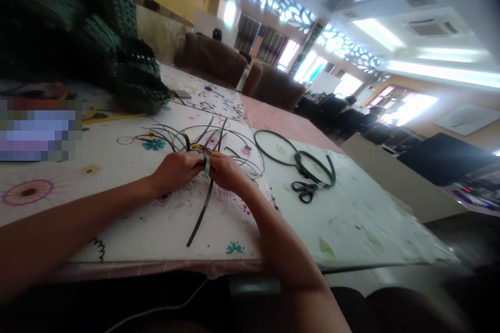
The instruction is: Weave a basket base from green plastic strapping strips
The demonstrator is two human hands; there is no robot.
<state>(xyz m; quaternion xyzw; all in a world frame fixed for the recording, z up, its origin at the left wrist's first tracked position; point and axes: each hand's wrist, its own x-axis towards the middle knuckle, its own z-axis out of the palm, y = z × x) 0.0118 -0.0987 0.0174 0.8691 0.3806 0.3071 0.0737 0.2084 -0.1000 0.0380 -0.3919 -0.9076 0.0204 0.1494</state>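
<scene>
My left hand [178,170] and my right hand [226,169] meet over the flower-print tablecloth, with fingers bent around a bundle of weaving strips. One dark green strip [200,214] hangs from between them toward the table's near edge. A paler green piece of strip [207,165] stands up between my fingertips. Beyond the knuckles, more dark strips [223,127] fan out and thin strands curve in wide loops. Small yellow and pink bits [200,147] show just past my fingers. My hands hide where the strips cross.
To the right lie black-handled scissors [304,191], a coiled dark strip [316,166] and a dark ring [274,146]. Dark green woven baskets [136,80] are piled at the back left. Brown chairs [211,60] stand beyond the table; its near edge [156,269] runs below my arms.
</scene>
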